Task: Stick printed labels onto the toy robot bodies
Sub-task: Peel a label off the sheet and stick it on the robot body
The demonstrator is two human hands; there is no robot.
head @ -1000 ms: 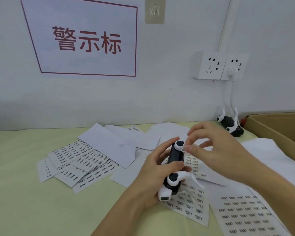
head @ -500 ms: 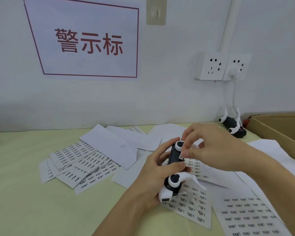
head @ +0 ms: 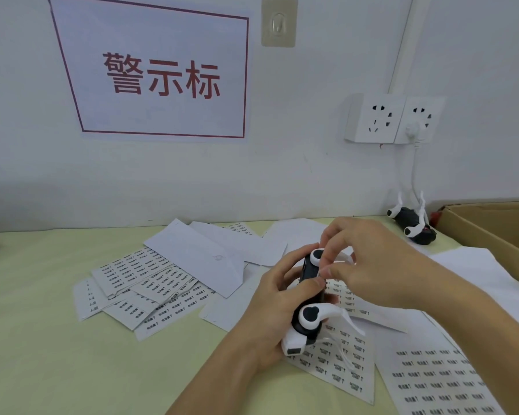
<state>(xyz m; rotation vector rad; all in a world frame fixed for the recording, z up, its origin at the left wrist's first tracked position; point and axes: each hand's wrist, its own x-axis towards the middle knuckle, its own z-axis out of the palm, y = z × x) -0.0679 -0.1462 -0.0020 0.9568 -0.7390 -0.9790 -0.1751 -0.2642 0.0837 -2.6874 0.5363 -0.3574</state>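
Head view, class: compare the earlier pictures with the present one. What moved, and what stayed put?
The right hand came in from just right of the toy robot until its fingers touch the toy's upper end. The left hand kept gripping the toy. The label sheets and the second toy by the wall stayed put.

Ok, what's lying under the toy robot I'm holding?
Under the toy robot held by the left hand lie label sheets with rows of small printed labels, on the table. The part directly beneath the toy and hand is covered.
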